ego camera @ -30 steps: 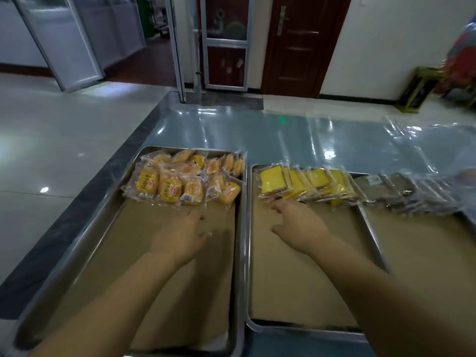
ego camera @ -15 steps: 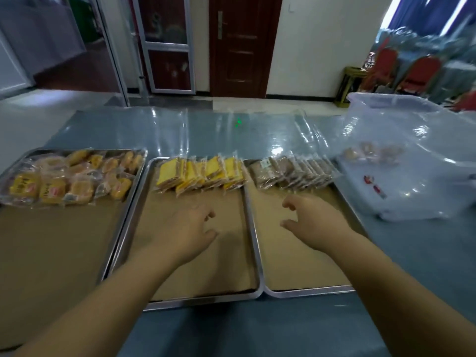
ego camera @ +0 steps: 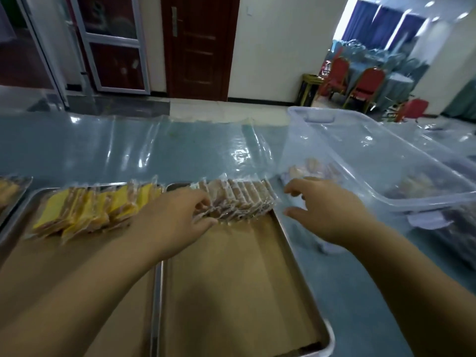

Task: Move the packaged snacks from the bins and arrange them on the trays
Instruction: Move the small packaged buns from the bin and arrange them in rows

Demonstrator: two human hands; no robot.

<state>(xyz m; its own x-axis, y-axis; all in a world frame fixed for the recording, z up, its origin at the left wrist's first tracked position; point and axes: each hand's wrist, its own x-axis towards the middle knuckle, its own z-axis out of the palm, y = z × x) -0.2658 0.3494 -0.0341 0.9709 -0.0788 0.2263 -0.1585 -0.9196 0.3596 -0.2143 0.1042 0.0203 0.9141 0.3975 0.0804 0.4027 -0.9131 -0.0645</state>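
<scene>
Though against left hand (ego camera: 177,217), brown snack packets (ego camera: 244,199) apart from right hand (ego camera: 327,212).

At the frame's left edge we see only a corner of a tray (ego camera: 22,193), its yellow packets (ego camera: 7,189) cut off. Our left hand (ego camera: 175,220) covers the left end of the brown packets (ego camera: 244,199); whether it pinches them we cannot tell. Inside the clear bin (ego camera: 386,163) at right, the snacks (ego camera: 309,168) are a blur.

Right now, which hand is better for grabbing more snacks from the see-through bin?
Probably the right. The right hand is open, nearest the clear bin; the left hand is at the brown packets on the tray.
</scene>
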